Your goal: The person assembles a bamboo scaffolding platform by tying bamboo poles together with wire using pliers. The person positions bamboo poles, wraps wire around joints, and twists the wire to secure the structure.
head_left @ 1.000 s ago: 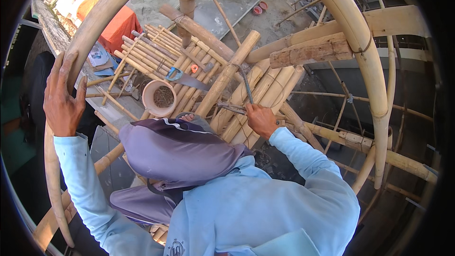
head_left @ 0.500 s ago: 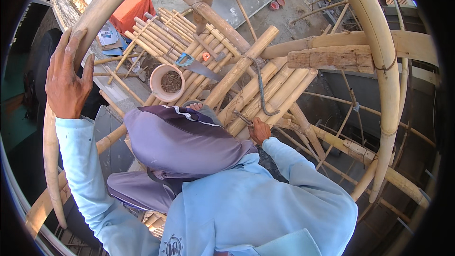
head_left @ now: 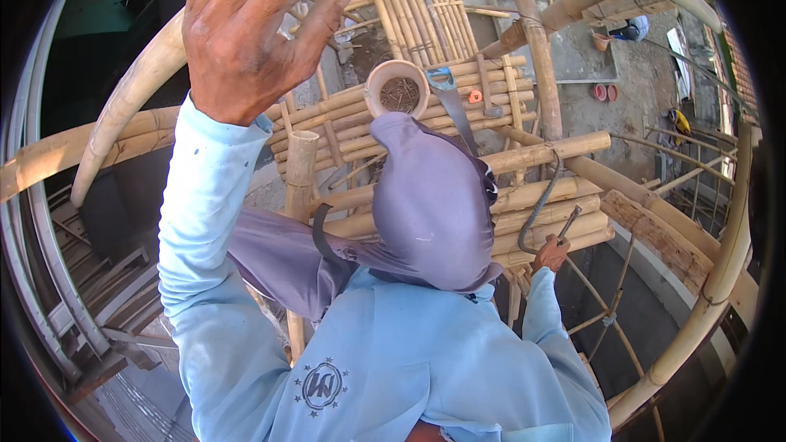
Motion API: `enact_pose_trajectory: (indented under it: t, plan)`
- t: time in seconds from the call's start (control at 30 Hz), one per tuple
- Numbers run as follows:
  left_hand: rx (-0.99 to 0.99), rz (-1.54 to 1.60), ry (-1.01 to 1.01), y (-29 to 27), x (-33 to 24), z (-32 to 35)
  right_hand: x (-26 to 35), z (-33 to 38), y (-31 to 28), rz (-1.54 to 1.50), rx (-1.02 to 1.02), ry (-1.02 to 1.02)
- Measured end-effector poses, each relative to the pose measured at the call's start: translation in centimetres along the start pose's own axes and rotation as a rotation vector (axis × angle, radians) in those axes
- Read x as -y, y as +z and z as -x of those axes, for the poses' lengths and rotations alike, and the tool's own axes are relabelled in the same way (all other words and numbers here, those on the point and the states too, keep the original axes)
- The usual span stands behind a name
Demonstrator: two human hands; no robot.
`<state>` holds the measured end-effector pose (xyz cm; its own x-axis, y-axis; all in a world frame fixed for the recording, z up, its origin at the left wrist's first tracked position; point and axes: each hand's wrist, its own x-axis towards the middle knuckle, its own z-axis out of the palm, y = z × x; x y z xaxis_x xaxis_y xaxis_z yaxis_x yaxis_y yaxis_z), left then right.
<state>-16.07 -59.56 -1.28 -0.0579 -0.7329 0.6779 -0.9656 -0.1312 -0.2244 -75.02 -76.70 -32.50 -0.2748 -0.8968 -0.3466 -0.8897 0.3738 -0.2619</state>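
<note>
- Brown left hand [head_left: 250, 45], closest to view, spreads its fingers and thumb wide across a thick, curved, tan bamboo pole [head_left: 135, 86]; whether it grips firmly, I cannot tell.
- Light-blue long sleeves [head_left: 205, 221] cover both arms.
- Purple-grey fabric stretches over a raised knee [head_left: 430, 205] in the middle.
- Beyond the knee, the right hand [head_left: 551, 254] is small in view, its fingers closed round a short, dark metal tool [head_left: 570, 223], which juts up beside the ends of pale bamboo logs [head_left: 516, 219].
- A dark, hooked metal bar [head_left: 542, 203] lies across those logs, its lower end near the right hand.
- Farther off, a round, pinkish bucket [head_left: 377, 78] holds dry scraps.
- Beside it on bamboo poles lie a blue-handled saw [head_left: 456, 110], an orange tape measure [head_left: 475, 96] and a wooden-handled hammer [head_left: 485, 86].
- Farthest, two small red buckets [head_left: 600, 92] sit on grey ground.
</note>
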Motion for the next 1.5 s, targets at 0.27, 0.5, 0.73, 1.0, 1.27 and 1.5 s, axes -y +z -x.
enact_pose_trajectory:
  t: [0.27,0.5,0.73,1.0,1.27,1.5]
  plan:
    - [0.011,-0.138,-0.555,-9.4,2.4,16.2,-5.1,-7.6,8.0,0.075,-0.115,0.117]
    - [0.115,-0.183,-1.012,-14.9,-1.2,25.4,-1.3,-5.8,9.5,0.125,-0.064,-0.009]
    - [0.007,0.060,-1.563,-14.5,-2.9,34.3,-2.8,-8.0,5.7,-0.557,-0.092,0.029]
    - [0.091,0.131,-1.570,-13.2,-1.8,35.4,6.5,-0.8,1.5,-1.244,-0.124,0.359]
    - [-0.002,-0.182,-1.356,-16.7,-3.6,27.5,8.6,-0.1,1.4,-0.426,-0.090,-0.605]
    - [-0.388,-0.046,-1.489,-13.3,-18.0,22.4,26.3,6.4,2.9,-0.011,0.185,-1.347]
